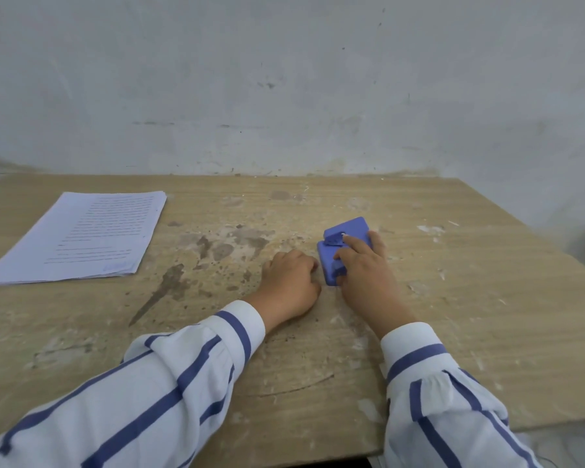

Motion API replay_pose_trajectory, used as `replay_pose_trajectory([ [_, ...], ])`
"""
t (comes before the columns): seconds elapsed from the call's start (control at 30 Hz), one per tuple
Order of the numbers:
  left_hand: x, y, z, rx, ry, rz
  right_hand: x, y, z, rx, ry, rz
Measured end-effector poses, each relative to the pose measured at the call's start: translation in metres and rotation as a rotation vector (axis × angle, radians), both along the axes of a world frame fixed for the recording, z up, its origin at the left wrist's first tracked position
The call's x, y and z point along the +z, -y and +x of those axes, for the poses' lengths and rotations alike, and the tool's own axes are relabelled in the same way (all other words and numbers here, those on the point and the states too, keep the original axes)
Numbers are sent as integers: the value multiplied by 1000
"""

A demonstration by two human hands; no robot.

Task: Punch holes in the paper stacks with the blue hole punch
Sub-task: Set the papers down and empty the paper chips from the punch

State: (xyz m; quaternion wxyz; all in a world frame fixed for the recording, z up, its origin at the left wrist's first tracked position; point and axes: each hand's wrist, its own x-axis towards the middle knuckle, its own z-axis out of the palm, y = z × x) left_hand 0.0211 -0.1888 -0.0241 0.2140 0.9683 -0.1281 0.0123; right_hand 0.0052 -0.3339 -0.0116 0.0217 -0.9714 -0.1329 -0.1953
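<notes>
The blue hole punch [343, 251] sits right of centre in the frame, flat on the worn wooden table [453, 298], with no paper in or under it that can be seen. The right hand [365, 268] lies over its near right side: the fingers are spread, the index finger stretched up toward the raised lever part, the others draped on the base and its edge. It reads as resting on or steadying the punch rather than clamped round it; whether the thumb grips underneath cannot be told. The left hand [289, 283] is just to the left of the punch, curled into a loose fist with the knuckles down on the table, holding nothing; its fingertips are very near the punch's left edge, and contact there cannot be made out.

Both wrists come out of white sleeves with blue stripes [183, 376] at the bottom of the frame.

Well apart, in the middle left of the frame, lies one paper stack [78, 236], printed sheets squared up and flat on the table. No holes show along its edges, though the view is too soft to be sure.

By this look the task is at its start: the punch is in hand, the paper is untouched, and bringing a stack to the punch, aligning it and pressing all remain.
</notes>
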Motion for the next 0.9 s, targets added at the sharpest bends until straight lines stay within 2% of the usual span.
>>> replay_pose_trajectory([
  [0.07, -1, -2, 4, 6, 9, -18, 2, 5, 1, 19, 3, 61],
  [0.33, 1, -11, 35, -38, 10, -80, 9, 39, 0, -47, -41, 632],
  [0.43, 4, -8, 46, -68, -43, -134, 11, 44, -4, -38, -54, 773],
  [0.73, 11, 22, 64, -165, -149, -104, 12, 43, -5, -31, -65, 783],
  [0.9, 20, 27, 57, -334, -159, -37, 13, 42, -7, -38, -61, 770],
])
